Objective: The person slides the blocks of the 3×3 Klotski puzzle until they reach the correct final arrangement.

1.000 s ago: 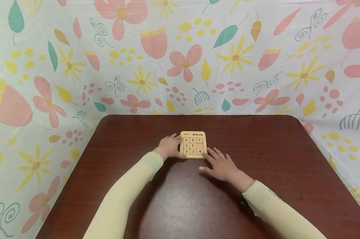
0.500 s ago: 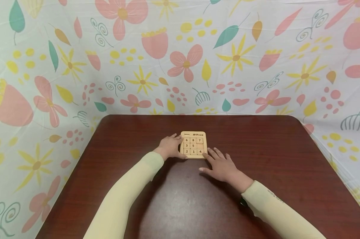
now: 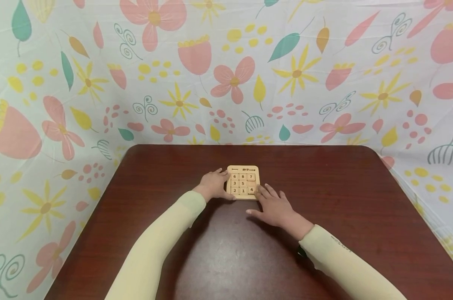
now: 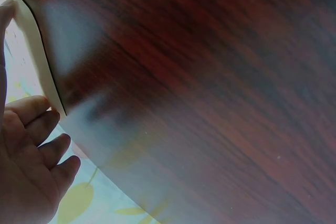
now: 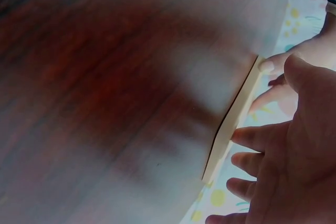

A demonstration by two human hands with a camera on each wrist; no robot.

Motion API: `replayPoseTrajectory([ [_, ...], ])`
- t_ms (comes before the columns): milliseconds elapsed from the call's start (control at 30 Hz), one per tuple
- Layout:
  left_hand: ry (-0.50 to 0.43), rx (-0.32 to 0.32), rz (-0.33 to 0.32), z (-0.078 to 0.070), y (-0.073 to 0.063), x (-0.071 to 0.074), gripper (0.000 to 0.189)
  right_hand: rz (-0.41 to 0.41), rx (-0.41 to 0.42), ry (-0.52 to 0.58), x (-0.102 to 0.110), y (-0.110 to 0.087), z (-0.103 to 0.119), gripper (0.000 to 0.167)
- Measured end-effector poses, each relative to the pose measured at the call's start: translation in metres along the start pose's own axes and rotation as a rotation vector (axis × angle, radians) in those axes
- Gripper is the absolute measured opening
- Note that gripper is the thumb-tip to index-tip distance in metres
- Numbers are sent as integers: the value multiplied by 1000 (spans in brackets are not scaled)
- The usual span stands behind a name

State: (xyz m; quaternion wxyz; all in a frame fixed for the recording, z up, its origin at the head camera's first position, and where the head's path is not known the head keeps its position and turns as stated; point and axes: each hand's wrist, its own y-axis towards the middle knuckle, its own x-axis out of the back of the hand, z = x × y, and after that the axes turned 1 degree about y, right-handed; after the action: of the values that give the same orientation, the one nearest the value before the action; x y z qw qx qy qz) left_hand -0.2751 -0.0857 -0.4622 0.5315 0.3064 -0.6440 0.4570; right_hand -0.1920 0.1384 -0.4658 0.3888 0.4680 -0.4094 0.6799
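A wooden number slide puzzle [image 3: 245,198] lies flat on the table, its rows reading 6 8 7, then 3 5 and a gap, then 2 1 4. My left hand [image 3: 213,184] holds the frame at its left side, thumb at the near corner and fingers further up. On the right, my right hand [image 3: 274,208] reaches in with fingers spread and fairly straight, the index fingertip at the number 4 tile [image 3: 251,189]. That tile sits slightly above its row's line. Both wrist views show only the puzzle's pale edge [image 5: 231,124]; its face is hidden there.
The dark red-brown wooden table [image 3: 226,246] has rounded far corners and a glossy patch of light. A white cloth with flowers and leaves [image 3: 232,79] hangs behind it and along both sides.
My right hand has shifted slightly left and inward over the puzzle's edge. The 4 tile has slid a little away from me, toward the gap. My left hand stays put.
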Motion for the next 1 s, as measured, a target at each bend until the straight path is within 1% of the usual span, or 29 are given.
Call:
replayPoseTrajectory([
  [233,-5,-5,1,1,0,2,100,6,-9,16,0,3,-2,83],
  [600,-16,-8,8,2,1,0,101,19,-42,52,-2,7,-2,85],
  [1000,-14,-15,5,2,-1,0,100,18,-41,61,1,7,0,84],
])
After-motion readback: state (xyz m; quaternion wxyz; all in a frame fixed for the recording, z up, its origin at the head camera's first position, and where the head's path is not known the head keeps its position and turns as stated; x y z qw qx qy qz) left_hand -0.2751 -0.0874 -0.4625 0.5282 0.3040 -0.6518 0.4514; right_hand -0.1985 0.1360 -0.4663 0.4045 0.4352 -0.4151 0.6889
